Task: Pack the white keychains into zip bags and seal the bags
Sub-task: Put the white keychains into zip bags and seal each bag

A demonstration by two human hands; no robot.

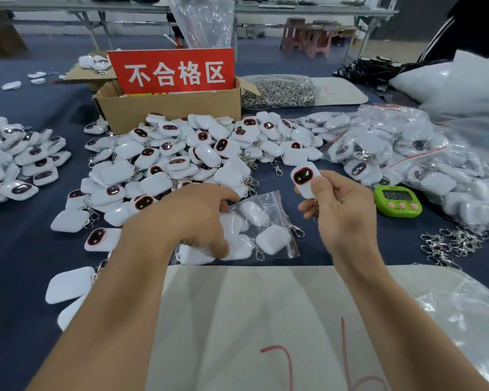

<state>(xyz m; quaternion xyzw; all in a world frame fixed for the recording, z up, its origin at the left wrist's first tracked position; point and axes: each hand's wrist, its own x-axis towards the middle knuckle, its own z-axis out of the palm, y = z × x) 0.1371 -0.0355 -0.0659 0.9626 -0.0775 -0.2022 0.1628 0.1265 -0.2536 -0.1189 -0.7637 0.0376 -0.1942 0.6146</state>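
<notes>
At table centre, a keychain is headed for the bag.
Right hand (340,210) pinches one keychain (305,179); left hand (192,218) grips the zip bag (266,230), already holding several. Best to spread the mouth, drop it clasp-first. Box (170,108) at 12 o'clock: contents unclear.

Both bare forearms reach forward over the desk (17,249). The left hand (189,221) lies palm down, fingers curled and pinching a zip bag (266,221); the right hand (342,210) is raised, thumb and fingertips in a closed grip on a white keychain (305,177).
</notes>
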